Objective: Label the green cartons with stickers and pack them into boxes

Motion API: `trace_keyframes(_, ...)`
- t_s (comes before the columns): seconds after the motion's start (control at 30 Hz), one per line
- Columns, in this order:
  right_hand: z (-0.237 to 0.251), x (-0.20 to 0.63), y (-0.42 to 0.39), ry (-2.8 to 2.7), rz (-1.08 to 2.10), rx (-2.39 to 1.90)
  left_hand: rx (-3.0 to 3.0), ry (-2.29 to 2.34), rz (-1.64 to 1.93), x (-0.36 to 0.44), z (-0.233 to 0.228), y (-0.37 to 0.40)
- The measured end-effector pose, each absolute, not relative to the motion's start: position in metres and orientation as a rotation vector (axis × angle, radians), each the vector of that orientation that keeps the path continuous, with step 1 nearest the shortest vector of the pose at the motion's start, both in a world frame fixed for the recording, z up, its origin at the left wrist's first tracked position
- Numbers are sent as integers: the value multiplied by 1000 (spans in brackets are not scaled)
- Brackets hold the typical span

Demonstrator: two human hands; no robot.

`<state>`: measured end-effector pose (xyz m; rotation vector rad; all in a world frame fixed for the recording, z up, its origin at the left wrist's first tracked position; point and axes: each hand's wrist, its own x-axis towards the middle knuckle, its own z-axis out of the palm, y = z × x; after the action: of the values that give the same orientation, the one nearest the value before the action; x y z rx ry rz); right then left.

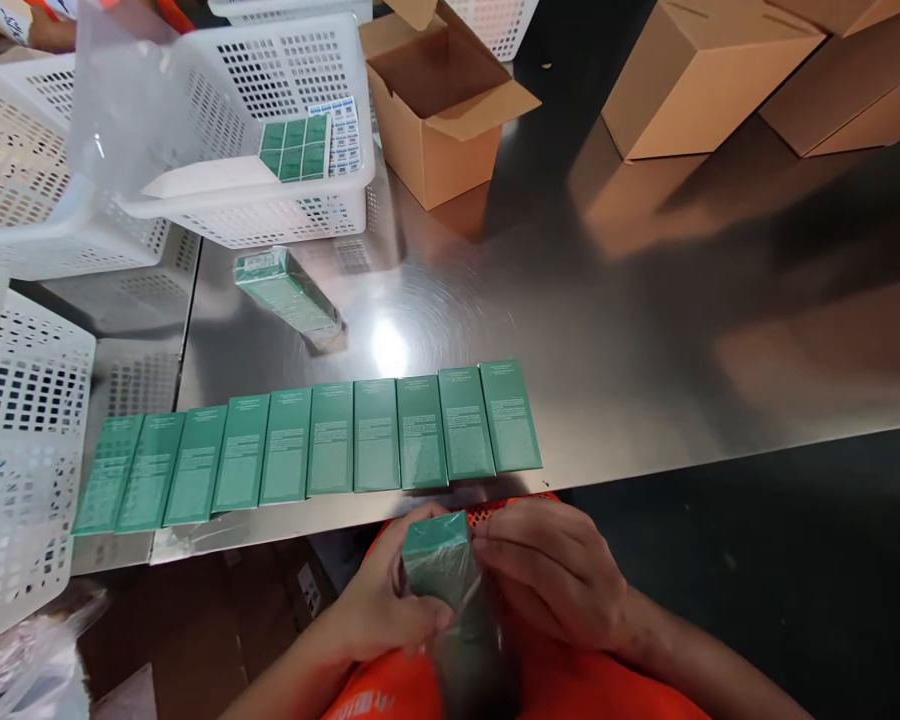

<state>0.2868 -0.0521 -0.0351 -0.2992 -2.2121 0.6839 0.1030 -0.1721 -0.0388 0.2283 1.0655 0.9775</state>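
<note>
My left hand (397, 600) is wrapped round a green box in clear plastic film (439, 550), held tilted in front of my orange top, with the thumb across its near face. At the box's upper right edge, the closed fingers of my right hand (559, 575) press against the film; their tips are partly hidden. Just beyond my hands, a row of several flat green boxes (375, 435) lies side by side along the table's front edge. Farther back lies another film-wrapped green pack (289, 290).
A white perforated basket (270, 215) with green boxes and label sheets stands at the back left. More white baskets (30, 470) line the left side. An open carton (450, 150) and closed cartons (712, 80) stand behind on the metal table (630, 340). Another person's arm (49, 35) shows top left.
</note>
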Motion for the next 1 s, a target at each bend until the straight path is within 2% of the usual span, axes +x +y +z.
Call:
trace_keyframes(0.13, -25, 285, -50, -2315, 884, -80, 160, 1050, 1100, 109, -44, -172)
trace_keyframes(0.3, -19, 306, -40, -2454, 1638, 156, 403, 1043, 889, 118, -45, -166)
trace_keyframes(0.37, -18, 317, -33, -2397, 1800, -52, 445, 1007, 777, 120, -42, -162)
trace_keyframes(0.5, -12, 324, -29, -2213, 1748, -809, 578, 966, 720, 118, -40, -158)
trace_keyframes(0.63, -6, 312, -41, -1859, 1967, -922, 617, 926, 748, 118, -40, -158)
trace_keyframes(0.73, -5, 311, -40, -1497, 1823, -916, 700, 861, 705, 122, -34, -153)
trace_keyframes(0.83, -8, 322, -15, -1310, 1450, -1041, 991, 890, 663, 126, -26, -147)
trace_keyframes(0.93, -19, 333, 27, -1238, 1048, -1284, 1194, 958, 688, 125, -25, -148)
trace_keyframes(1.0, -32, 332, 51, -1333, 921, -1424, 1227, 997, 790, 122, -32, -155)
